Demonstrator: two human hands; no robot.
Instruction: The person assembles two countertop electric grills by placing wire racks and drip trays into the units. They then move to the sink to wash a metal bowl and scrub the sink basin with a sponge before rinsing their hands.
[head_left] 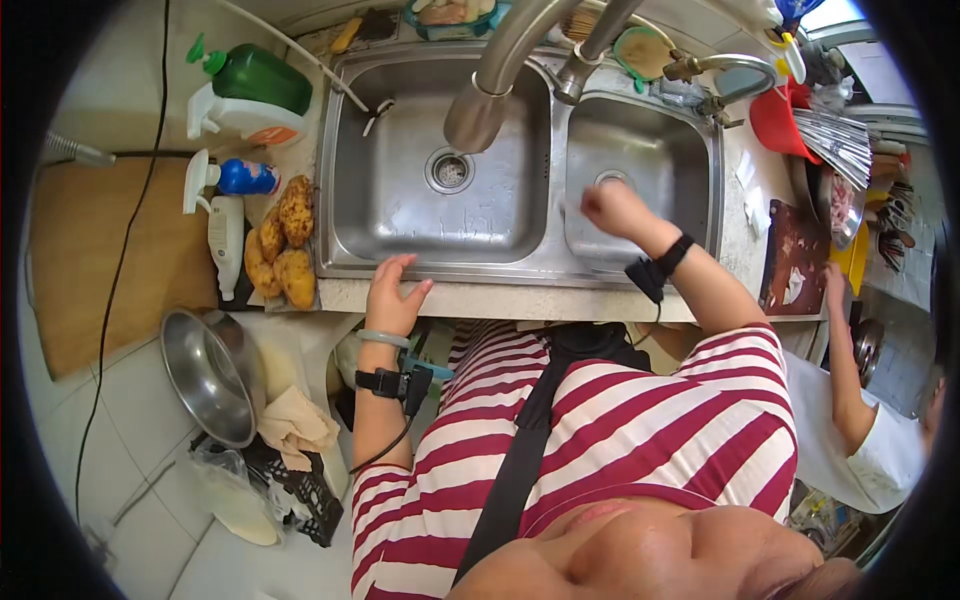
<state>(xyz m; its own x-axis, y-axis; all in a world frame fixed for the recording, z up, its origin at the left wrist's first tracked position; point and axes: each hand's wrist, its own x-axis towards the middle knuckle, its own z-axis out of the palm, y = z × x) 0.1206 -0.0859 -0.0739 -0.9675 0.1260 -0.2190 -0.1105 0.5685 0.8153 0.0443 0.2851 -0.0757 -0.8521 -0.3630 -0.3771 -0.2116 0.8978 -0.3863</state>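
My right hand [615, 212] is closed over the small right basin [660, 130] of the steel double sink, its fingers curled in. Whether it grips anything is hidden; a faint pale blur lies beside the fingers. My left hand [395, 295] rests at the front edge of the counter, before the large left basin [400, 200], with thumb and fingers apart and nothing in it. That basin is wet and holds no dishes. A thick steel faucet [478, 115] hangs over it. Several muddy potatoes [292, 215] lie left of the sink.
Left of the sink are a green pump bottle [265, 80] and a blue spray bottle [245, 177]. A steel bowl [210, 375] stands lower left. At right are a red container [785, 120] with skewers and a brown cutting board [795, 260]; another person's arm [845, 350] reaches there.
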